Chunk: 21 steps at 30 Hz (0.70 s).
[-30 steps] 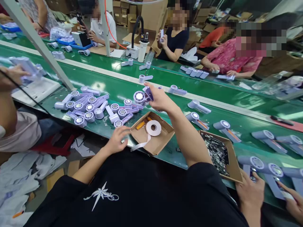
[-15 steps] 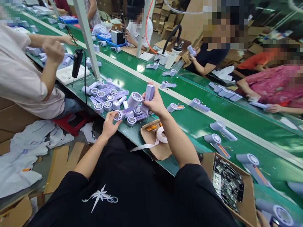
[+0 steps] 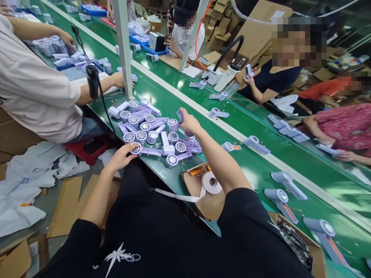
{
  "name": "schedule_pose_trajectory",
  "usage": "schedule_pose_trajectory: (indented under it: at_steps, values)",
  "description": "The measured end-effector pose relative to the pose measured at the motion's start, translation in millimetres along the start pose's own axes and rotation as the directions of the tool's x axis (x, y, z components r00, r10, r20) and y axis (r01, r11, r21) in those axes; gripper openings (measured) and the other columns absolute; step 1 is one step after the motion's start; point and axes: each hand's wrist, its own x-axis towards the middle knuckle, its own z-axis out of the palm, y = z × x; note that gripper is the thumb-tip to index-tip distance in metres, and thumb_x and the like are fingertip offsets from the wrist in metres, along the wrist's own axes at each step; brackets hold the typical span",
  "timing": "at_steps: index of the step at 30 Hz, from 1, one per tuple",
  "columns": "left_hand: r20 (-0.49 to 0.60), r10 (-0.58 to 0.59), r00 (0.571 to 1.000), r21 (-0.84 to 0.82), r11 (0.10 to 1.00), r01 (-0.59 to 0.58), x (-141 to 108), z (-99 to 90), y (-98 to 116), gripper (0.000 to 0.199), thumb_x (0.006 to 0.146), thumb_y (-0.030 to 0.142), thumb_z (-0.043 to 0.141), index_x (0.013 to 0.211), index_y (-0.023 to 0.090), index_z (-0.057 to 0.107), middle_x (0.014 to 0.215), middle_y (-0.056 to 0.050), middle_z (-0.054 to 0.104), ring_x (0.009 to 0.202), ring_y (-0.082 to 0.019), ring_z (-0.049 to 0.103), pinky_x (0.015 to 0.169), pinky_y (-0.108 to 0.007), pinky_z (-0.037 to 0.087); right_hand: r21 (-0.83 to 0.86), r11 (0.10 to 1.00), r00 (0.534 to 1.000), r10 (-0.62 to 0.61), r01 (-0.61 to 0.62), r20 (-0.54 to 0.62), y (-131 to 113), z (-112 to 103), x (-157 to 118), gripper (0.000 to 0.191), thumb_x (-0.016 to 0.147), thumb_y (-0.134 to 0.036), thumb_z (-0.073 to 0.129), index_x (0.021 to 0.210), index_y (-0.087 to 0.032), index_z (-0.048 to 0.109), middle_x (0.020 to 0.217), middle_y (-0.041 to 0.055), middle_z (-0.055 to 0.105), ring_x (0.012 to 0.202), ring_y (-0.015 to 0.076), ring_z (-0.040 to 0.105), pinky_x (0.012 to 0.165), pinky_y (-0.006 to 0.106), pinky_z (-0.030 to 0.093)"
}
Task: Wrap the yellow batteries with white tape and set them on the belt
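Observation:
At the near edge of the pile, my left hand (image 3: 124,155) has thumb and fingers closed round the round head of a lavender handheld fan (image 3: 150,151). That fan's open handle points right, low over the table. Over the right side of the pile, my right hand (image 3: 190,123) grips another lavender fan piece (image 3: 180,115); its hollow handle end sticks out past the fingers, and the rest is hidden. Between and beyond both hands lie several similar fans (image 3: 145,126), with round vented heads and some open handles.
A cardboard tray (image 3: 213,206) with a tape roll (image 3: 211,182) sits by my right forearm. More fans lie along the green conveyor (image 3: 246,168). A metal post (image 3: 124,50) and a hanging black screwdriver (image 3: 92,82) stand left, near a co-worker's arm (image 3: 98,89). A parts box (image 3: 317,251) is lower right.
My view has shifted. My right hand has come down closer to the pile from holding a fan raised. My left hand keeps its fan. The left co-worker's raised hand has reached down toward the post.

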Motion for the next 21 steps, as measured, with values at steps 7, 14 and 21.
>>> schedule_pose_trajectory:
  at_steps: [7, 14, 21]
  values:
    - [0.024, 0.168, 0.985, -0.001, 0.986, -0.168, 6.3, 29.9, 6.9, 0.044, 0.106, 0.030, 0.060, 0.149, 0.032, 0.069, 0.160, -0.011, 0.063, 0.145, -0.031, 0.063, 0.124, -0.056, 0.053, -0.049, 0.993, 0.936, -0.081, 0.103, 0.344, -22.9, 8.3, 30.0, 0.089, 0.078, -0.023, 0.075, 0.161, -0.019, 0.044, 0.129, 0.0178, 0.078, 0.105, 0.0348, 0.077, 0.092, 0.044, 0.064]
    - [-0.264, 0.059, 0.963, 0.042, 0.998, -0.049, 22.3, 85.2, 32.0, 0.040, 0.107, 0.028, 0.061, 0.146, 0.027, 0.071, 0.158, -0.017, 0.056, 0.145, -0.034, 0.057, 0.114, -0.052, 0.061, 0.198, 0.948, 0.939, -0.286, 0.249, 0.190, 10.9, -15.5, -15.8, 0.083, 0.074, -0.019, 0.069, 0.154, -0.018, 0.047, 0.150, 0.0143, 0.065, 0.129, 0.0347, 0.066, 0.116, 0.053, 0.056]
    - [-0.412, 0.380, 0.828, -0.066, 0.894, -0.443, -3.9, 18.5, 114.0, 0.021, 0.104, 0.034, 0.065, 0.124, 0.033, 0.073, 0.113, -0.006, 0.074, 0.108, -0.026, 0.074, 0.098, -0.049, 0.068, 0.128, 0.918, 0.890, -0.395, 0.374, 0.230, 22.1, 11.8, -69.6, 0.079, 0.086, -0.025, 0.072, 0.159, -0.012, 0.047, 0.158, 0.0198, 0.057, 0.146, 0.0391, 0.054, 0.130, 0.062, 0.039]
